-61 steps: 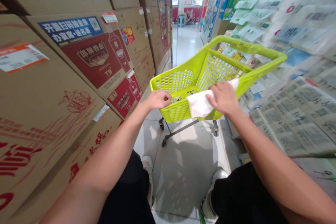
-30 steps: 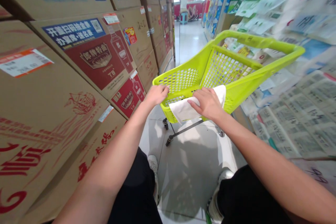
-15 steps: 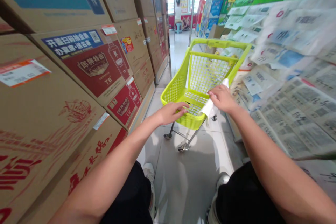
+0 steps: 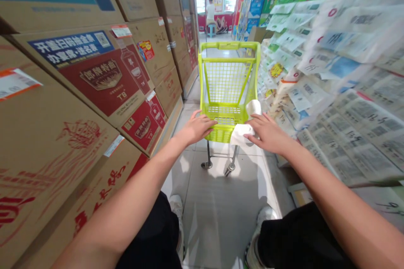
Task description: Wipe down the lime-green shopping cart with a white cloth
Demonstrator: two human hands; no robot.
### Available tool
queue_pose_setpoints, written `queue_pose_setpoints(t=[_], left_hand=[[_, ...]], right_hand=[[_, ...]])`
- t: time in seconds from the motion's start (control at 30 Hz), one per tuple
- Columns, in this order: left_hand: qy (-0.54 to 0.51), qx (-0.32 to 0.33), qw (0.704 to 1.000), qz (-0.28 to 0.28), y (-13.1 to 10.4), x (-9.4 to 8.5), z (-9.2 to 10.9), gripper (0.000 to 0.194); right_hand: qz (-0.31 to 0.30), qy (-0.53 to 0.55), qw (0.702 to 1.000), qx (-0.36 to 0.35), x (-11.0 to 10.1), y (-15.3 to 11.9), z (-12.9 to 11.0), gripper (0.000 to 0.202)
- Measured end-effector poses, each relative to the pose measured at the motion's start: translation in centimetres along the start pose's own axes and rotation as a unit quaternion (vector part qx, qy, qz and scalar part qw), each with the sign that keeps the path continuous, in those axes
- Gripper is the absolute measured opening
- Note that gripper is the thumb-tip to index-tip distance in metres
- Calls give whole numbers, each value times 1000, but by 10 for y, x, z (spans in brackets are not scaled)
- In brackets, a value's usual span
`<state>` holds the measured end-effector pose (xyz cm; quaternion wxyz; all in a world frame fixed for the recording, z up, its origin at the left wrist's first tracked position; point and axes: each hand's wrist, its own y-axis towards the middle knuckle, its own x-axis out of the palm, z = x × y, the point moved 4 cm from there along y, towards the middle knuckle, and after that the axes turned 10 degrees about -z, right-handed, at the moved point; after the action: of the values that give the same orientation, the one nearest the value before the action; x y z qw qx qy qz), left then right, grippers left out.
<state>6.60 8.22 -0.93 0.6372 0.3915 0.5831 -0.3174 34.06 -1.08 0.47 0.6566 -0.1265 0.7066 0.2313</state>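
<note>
A yellow-green shopping cart (image 4: pixel 229 59) with a lattice basket faces me in the aisle, upright on its casters. My left hand (image 4: pixel 199 127) is on the front left corner of its basket, fingers bent over the rim and holding nothing loose. At the front right corner, my right hand (image 4: pixel 264 131) presses a white cloth (image 4: pixel 241 134) against the rim, its fingers closed on it. Part of the cloth sticks up above the hand along the basket's right side. The bottom of the basket shows through between my hands.
Stacked cardboard cartons (image 4: pixel 94 80) wall the left side. Packs of tissue paper (image 4: pixel 334 63) fill the right, close to my right arm. A person (image 4: pixel 210 10) sits on a blue stool (image 4: pixel 211 30) far ahead. Pale floor tiles (image 4: pixel 221 201) lie between my shoes.
The cart has swung from an angled stance to nearly square with me, its handle moving left. My left hand has come onto the corner; the right hand and cloth have shifted slightly toward me.
</note>
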Motion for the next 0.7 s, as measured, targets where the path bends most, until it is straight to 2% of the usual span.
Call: queue_pose_setpoints(t=[0.13,0.27,0.37,0.5,0.6,0.7], left_hand=[[-55,29,998,4,8,3,9,34],[-105,49,993,23,8,-1,33,36],[-187,66,979,54,2,-8,46,38],[-335,36,934,116,-3,-9,43,45],[-414,33,900,130,0,-2,47,49],[-430,29,893,132,4,0,58,46]], right_hand=[[3,-42,999,2,0,8,3,28],[-50,-19,998,-19,1,18,8,29],[-67,11,997,-43,0,23,2,30],[-40,25,996,-74,4,36,-30,25],[-21,1,997,-71,12,53,-65,17],[-54,-9,998,-28,20,65,-87,16]])
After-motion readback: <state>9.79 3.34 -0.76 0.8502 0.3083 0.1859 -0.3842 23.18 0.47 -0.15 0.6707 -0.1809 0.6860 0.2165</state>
